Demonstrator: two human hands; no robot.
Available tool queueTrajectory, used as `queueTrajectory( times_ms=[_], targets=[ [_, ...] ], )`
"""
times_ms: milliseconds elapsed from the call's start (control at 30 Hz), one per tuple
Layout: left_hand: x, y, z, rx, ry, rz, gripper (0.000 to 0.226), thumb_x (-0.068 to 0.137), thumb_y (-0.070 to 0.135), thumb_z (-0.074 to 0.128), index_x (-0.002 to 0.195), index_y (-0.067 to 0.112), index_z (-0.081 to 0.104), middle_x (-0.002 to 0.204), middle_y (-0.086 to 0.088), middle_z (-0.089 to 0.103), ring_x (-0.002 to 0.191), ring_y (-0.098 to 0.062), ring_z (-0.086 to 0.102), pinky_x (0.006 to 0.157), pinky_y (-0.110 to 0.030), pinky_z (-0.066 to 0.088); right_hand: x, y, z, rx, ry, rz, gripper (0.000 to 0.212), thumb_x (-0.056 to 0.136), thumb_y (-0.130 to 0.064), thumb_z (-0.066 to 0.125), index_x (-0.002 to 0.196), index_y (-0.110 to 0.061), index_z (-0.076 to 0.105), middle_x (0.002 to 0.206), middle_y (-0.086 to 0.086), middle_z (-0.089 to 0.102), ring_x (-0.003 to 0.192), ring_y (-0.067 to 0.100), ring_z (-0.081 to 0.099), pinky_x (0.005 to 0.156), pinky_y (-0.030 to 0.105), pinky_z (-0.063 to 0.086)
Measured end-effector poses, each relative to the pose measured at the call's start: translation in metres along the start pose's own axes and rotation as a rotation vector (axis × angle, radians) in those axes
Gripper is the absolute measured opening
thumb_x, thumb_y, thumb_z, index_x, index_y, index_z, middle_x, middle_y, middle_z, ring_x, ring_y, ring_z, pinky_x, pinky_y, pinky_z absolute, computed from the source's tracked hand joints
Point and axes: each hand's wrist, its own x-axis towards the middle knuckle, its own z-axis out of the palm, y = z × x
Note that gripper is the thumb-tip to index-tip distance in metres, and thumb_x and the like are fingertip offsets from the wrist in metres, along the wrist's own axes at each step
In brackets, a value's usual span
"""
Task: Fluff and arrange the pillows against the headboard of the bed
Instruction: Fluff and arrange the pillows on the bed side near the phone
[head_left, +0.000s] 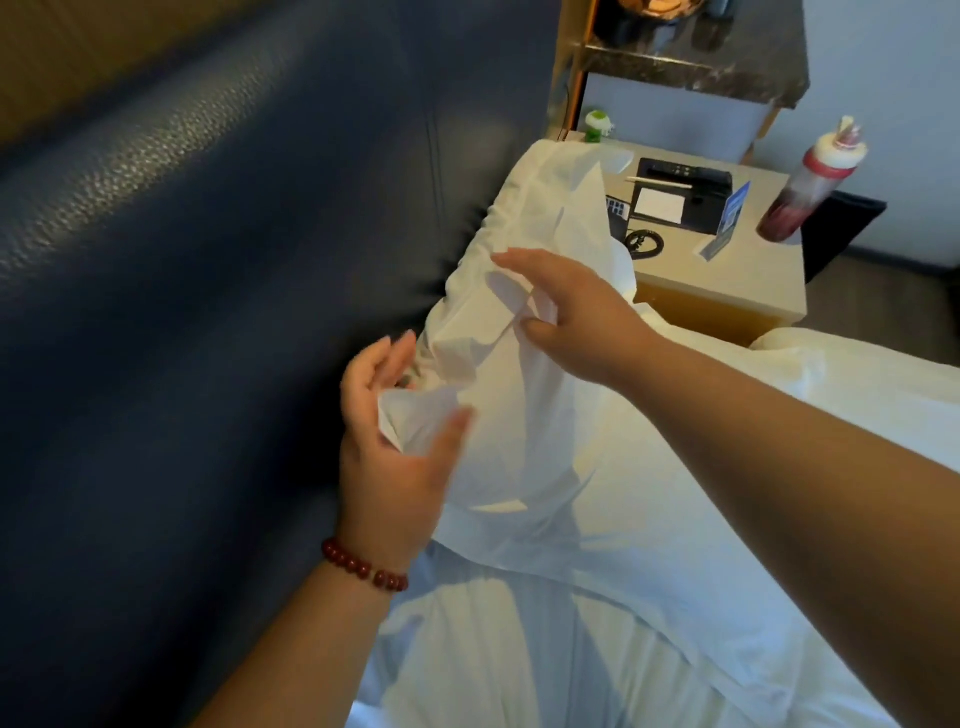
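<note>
Pillow (524, 447) leans up against the headboard (234, 260), right by the nightstand (727, 283). Left hand (389, 447), bead bracelet (363, 566) on the wrist, has a corner of the pillow's cover bunched between thumb and curled fingers. Right hand (576, 317) is higher on the pillow, fingers straight over a fold and thumb under it. Honestly can't tell if it's pinching or just touching. Phone (680, 197) and red bottle (810, 187) sit on the nightstand.

The black desk telephone (619, 224) is half hidden behind a raised corner of the white cotton pillow (519, 415), the print on the small blue standing card (733, 208) is too small to read, and motion blur over the left hand (389, 447) leaves its hold on the cloth unclear.
</note>
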Motion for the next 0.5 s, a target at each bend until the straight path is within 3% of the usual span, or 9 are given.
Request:
queueTrajectory(
  times_ms=[33,67,133,167,200,300,400,500],
  targets=[
    [0.001,-0.005,0.0,0.08,-0.037,0.041,0.077,0.078,0.034,0.078,0.14,0.038,0.032,0.142,0.02,0.044,0.131,0.005,0.043,0.103,-0.021,0.043,0.003,-0.003,-0.001,-0.007,0.029,0.001,0.054,0.094,-0.015,0.062,0.142,-0.033,0.046,0.148,-0.006,0.045,0.132,0.017,0.043,0.11,0.032,0.034],
    [0.003,-0.005,0.0,0.165,-0.049,0.053,0.082,0.078,0.028,0.08,0.14,0.045,0.03,0.142,0.026,0.041,0.131,0.011,0.039,0.105,-0.019,0.04,0.008,-0.007,-0.002,-0.039,0.05,-0.007,0.05,0.095,-0.013,0.061,0.14,-0.03,0.05,0.144,-0.003,0.049,0.128,0.019,0.047,0.107,0.029,0.037],
    [0.005,-0.001,0.003,0.221,0.032,0.052,0.048,0.086,0.025,0.07,0.123,0.052,0.053,0.121,0.039,0.054,0.114,0.021,0.048,0.095,-0.01,0.043,0.017,-0.01,-0.005,-0.117,0.091,-0.01,0.035,0.095,-0.015,0.06,0.129,-0.022,0.063,0.132,0.002,0.057,0.117,0.022,0.054,0.097,0.022,0.037],
    [0.005,0.0,0.005,0.195,0.092,0.025,0.023,0.089,0.029,0.064,0.105,0.046,0.066,0.103,0.041,0.062,0.101,0.02,0.055,0.085,-0.008,0.047,0.02,-0.01,-0.01,-0.12,0.134,0.019,0.028,0.096,-0.017,0.06,0.122,-0.018,0.068,0.126,0.003,0.06,0.112,0.022,0.056,0.093,0.019,0.036],
    [0.005,0.004,0.006,0.14,0.147,-0.031,0.011,0.089,0.035,0.058,0.087,0.038,0.069,0.086,0.038,0.066,0.088,0.016,0.061,0.076,-0.009,0.05,0.021,-0.011,-0.013,-0.095,0.18,0.06,0.024,0.097,-0.02,0.059,0.118,-0.016,0.07,0.12,0.003,0.062,0.108,0.021,0.057,0.09,0.019,0.035],
    [0.005,0.01,0.008,0.043,0.217,-0.137,0.026,0.085,0.047,0.051,0.068,0.029,0.06,0.063,0.026,0.065,0.066,0.007,0.063,0.057,-0.011,0.05,0.014,-0.009,-0.019,0.041,0.209,0.165,0.022,0.098,-0.026,0.057,0.113,-0.018,0.07,0.115,0.0,0.065,0.101,0.018,0.06,0.087,0.023,0.041],
    [0.004,0.009,0.008,0.041,0.211,-0.216,0.028,0.093,0.039,0.051,0.068,0.027,0.055,0.059,0.029,0.062,0.062,0.01,0.061,0.053,-0.007,0.047,0.01,-0.008,-0.017,0.133,0.205,0.223,0.017,0.099,-0.027,0.054,0.103,-0.02,0.069,0.11,0.001,0.068,0.099,0.021,0.063,0.087,0.029,0.047],
    [0.004,0.003,0.009,0.075,0.22,-0.239,0.032,0.095,0.037,0.052,0.067,0.023,0.054,0.056,0.021,0.062,0.058,0.009,0.06,0.052,-0.01,0.048,0.01,-0.009,-0.017,0.157,0.2,0.255,0.013,0.1,-0.026,0.053,0.094,-0.021,0.064,0.101,0.003,0.066,0.096,0.022,0.061,0.081,0.027,0.042]
  ],
)
